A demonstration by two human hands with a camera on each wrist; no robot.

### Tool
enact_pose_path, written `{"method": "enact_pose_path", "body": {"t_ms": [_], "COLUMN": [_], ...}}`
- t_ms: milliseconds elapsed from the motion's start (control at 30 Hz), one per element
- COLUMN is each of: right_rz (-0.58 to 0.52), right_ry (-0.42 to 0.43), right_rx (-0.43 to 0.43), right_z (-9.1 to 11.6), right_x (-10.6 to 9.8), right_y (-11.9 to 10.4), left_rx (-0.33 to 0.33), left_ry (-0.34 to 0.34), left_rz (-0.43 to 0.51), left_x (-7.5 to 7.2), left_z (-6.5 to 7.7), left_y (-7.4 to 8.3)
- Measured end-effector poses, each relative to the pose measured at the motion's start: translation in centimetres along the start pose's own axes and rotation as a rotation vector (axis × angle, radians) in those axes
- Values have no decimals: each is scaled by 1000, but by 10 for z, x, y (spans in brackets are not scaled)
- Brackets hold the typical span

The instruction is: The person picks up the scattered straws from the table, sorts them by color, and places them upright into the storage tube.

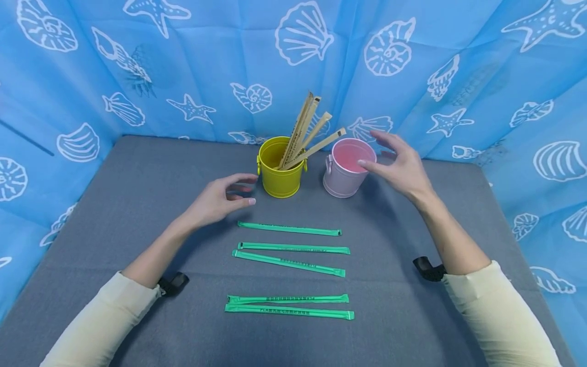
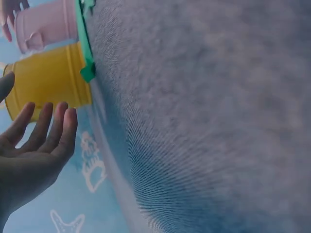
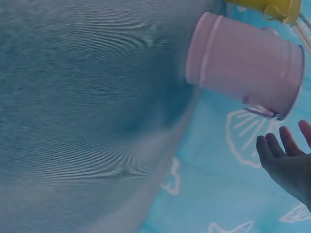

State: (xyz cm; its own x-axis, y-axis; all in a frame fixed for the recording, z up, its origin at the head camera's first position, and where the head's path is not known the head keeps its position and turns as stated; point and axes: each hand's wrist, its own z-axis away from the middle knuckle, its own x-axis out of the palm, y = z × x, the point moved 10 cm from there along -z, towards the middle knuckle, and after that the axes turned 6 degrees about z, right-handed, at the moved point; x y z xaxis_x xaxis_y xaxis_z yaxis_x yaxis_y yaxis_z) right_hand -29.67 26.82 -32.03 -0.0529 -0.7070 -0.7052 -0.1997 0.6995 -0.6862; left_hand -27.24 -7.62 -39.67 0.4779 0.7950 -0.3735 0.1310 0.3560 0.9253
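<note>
My left hand (image 1: 219,200) is just left of a small yellow bucket (image 1: 281,183), fingers spread and holding nothing. Fingers of that hand (image 2: 41,145) also appear beside the bucket in the left wrist view. Several wrapped tan straws (image 1: 300,135) lean in the yellow bucket. My right hand (image 1: 401,165) is at the right rim of a pink bucket (image 1: 344,178), its thumb overlapping the opening in the head view. In the right wrist view a small gap separates this hand (image 3: 289,162) from the bucket. No contents show inside the pink bucket.
Several straws in green wrappers lie crosswise on the grey cloth-covered table (image 1: 183,326); the farthest green straw (image 1: 289,229) is before the buckets, and the nearest green straw (image 1: 289,311) is toward me. A blue shell-print curtain (image 1: 206,66) hangs behind and beside the table.
</note>
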Motion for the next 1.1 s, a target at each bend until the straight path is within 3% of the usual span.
{"method": "enact_pose_path", "body": {"t_ms": [133, 300, 433, 700, 1100], "right_rz": [-95, -185, -209, -241, -226], "right_ry": [-76, -132, -156, -183, -165], "right_rx": [68, 95, 104, 117, 114], "right_z": [-1, -4, -4, -3, 3], "right_x": [11, 24, 32, 40, 38], "right_y": [16, 30, 36, 39, 41], "left_rx": [-18, -68, -79, -22, -26], "left_ry": [-47, -40, -29, -53, -39], "left_rz": [0, 19, -2, -115, -207], "left_x": [11, 21, 28, 41, 51], "left_z": [3, 4, 3, 4, 0], "left_y": [-3, -12, -19, -22, -25]}}
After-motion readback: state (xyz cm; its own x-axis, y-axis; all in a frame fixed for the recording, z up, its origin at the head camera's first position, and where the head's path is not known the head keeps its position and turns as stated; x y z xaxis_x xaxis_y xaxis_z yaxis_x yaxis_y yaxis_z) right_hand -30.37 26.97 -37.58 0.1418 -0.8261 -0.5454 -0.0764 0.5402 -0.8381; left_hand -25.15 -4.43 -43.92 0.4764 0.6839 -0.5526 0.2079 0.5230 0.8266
